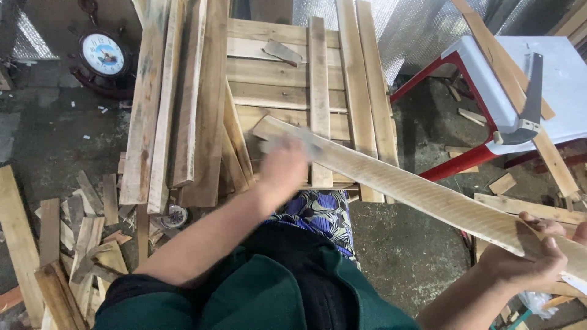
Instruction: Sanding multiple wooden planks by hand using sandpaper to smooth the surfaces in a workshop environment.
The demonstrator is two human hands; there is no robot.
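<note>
— Plank (422, 195): how is it gripped?
— Its near end is clasped by the right hand (529, 260), fingers curled over the edge; the far end is pressed under the blurred left hand (282, 166).
— And around it?
— It is laid slanting across the pallet (278, 91); bare floor (397, 244) is seen beneath its middle.

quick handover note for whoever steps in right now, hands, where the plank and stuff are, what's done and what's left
Left hand: blurred, on the upper face of the long pale plank near its far end; whether it grips anything cannot be told.
Right hand: fingers wrapped around the plank's near end, holding it up.
The plank slants across the slatted wooden pallet, its far end over the slats. Rough boards lean on the pallet's left side; offcuts lie on the floor at left. A cleaver rests on the white stool.
Done: plank lifted into both hands. Left: cannot be told from this view.
</note>
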